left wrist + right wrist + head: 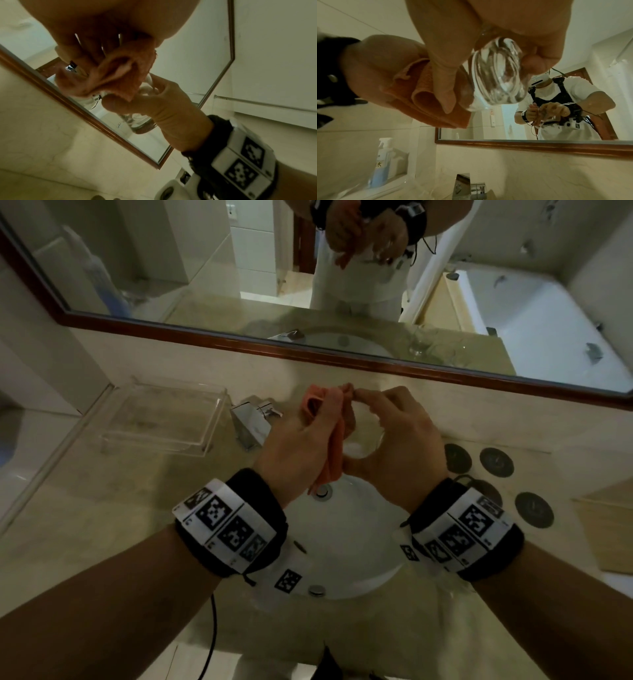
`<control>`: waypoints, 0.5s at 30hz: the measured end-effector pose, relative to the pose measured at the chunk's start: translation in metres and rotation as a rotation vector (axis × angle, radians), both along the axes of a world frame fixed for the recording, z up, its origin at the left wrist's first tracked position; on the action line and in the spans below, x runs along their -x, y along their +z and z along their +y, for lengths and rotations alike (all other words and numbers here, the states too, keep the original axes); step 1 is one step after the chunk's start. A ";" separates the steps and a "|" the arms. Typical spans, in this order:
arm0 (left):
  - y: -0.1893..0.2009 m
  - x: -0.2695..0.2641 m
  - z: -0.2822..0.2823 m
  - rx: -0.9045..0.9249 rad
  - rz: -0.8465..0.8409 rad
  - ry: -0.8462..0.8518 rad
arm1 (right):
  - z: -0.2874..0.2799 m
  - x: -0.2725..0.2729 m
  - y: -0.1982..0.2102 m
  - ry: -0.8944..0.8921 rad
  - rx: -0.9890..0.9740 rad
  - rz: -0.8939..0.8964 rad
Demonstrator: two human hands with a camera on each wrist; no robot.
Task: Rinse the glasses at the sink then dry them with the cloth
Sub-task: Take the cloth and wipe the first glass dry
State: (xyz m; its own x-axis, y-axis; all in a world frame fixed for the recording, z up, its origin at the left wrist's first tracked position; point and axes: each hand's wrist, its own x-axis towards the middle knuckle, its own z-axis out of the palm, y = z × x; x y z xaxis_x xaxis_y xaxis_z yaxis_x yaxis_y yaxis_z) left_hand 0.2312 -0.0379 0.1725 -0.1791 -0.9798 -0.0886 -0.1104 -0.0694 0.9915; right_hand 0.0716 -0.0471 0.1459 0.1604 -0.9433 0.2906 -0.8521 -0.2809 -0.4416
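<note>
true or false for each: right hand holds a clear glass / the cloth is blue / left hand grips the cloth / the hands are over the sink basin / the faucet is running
1. The right hand holds a clear glass. True.
2. The cloth is blue. False: it is orange-pink.
3. The left hand grips the cloth. True.
4. The hands are over the sink basin. True, in the head view.
5. The faucet is running. False: no stream of water shows at it.
</note>
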 end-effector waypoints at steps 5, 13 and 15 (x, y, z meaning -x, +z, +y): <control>-0.008 -0.003 -0.009 0.020 -0.078 -0.106 | -0.001 -0.003 -0.003 -0.030 0.014 0.047; -0.020 -0.017 -0.017 -0.033 -0.006 -0.094 | -0.009 0.011 -0.005 0.154 -0.145 -0.176; -0.022 -0.022 -0.018 -0.035 0.029 -0.054 | -0.013 0.019 0.000 0.088 -0.311 -0.358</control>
